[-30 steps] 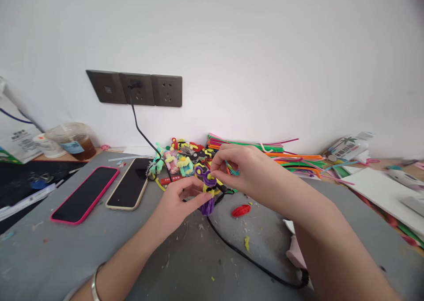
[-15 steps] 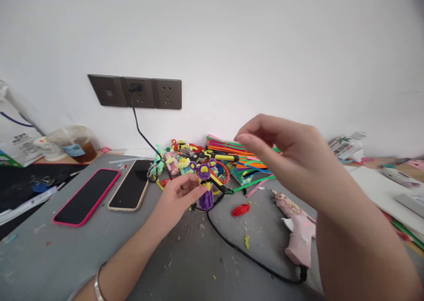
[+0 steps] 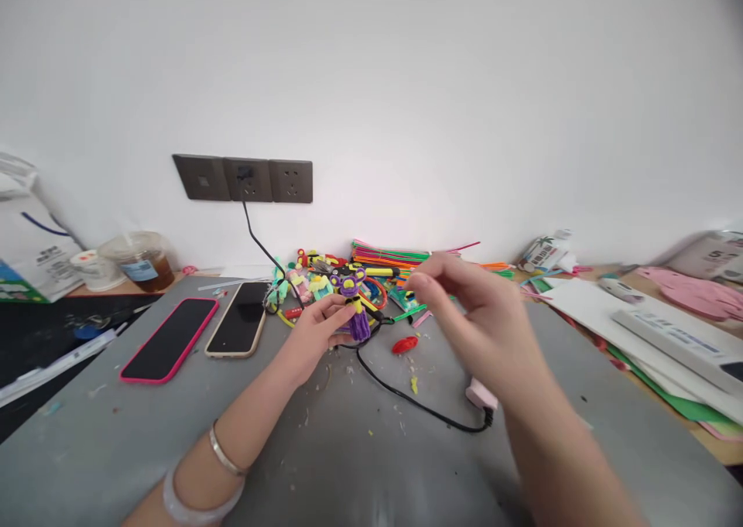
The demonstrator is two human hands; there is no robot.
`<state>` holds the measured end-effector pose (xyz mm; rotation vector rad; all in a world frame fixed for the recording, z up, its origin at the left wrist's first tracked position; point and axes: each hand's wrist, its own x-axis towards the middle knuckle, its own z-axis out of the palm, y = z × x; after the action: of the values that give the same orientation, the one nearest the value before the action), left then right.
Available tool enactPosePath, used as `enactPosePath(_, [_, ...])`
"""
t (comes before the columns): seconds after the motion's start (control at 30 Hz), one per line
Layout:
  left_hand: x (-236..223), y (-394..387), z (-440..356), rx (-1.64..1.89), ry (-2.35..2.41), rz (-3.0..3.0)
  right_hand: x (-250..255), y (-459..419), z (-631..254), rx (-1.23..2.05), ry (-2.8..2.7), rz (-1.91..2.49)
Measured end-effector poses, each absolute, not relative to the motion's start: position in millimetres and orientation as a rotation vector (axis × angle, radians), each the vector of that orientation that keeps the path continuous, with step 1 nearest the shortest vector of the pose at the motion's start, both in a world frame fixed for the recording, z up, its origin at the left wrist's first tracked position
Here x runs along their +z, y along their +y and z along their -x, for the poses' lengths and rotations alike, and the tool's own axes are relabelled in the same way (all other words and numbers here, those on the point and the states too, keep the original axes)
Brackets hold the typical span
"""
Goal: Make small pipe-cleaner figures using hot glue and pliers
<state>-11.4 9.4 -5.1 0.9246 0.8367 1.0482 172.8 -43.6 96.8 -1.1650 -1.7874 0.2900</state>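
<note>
My left hand (image 3: pixel 319 322) is closed around the side of a small pipe-cleaner figure (image 3: pixel 360 322), purple and yellow with round ears, held nearly upright above the grey mat. Raised to the right of it, my right hand (image 3: pixel 473 310) has its thumb and index finger pinched together, the other fingers curled behind. Whatever may be between those tips is too small or hidden to make out. Below and behind this hand lies a pink glue gun (image 3: pixel 481 395), only its handle end and black cord showing. A red oval piece (image 3: pixel 405 345) and a yellow scrap (image 3: pixel 414 385) lie between the hands.
Bundled pipe cleaners (image 3: pixel 383 254) and other craft pieces are heaped by the wall. Left are a pink-cased phone (image 3: pixel 171 341), a second phone (image 3: pixel 239 322) and a drink cup (image 3: pixel 142 264). A cord (image 3: pixel 255 237) runs from the socket. Papers (image 3: pixel 597 302) lie right.
The view has shifted, so the table appears farther away. My right hand now sits lower against the wall and covers most of the glue gun. My left hand keeps hold of the figure.
</note>
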Motion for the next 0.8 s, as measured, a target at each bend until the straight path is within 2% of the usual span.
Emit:
enactPosePath(0.27, [-2.2, 5.2, 8.9, 1.046, 0.785, -0.926, 1.6, -32.2, -149.0, 0.734, -1.565, 1.253])
enactPosePath(0.53, [-1.7, 3.5, 7.9, 0.979, 0.767, -1.043, -11.3, -33.4, -147.8, 0.905, -1.431, 1.133])
enactPosePath(0.63, [0.7, 7.9, 11.0, 1.142, 0.8, -1.022, -10.2, -39.6, -151.5, 0.824, -1.316, 1.109])
enactPosePath(0.8, [13.7, 19.5, 24.1, 1.615, 0.725, -0.897, -16.9, -57.3, -167.5, 0.435, -1.016, 1.007])
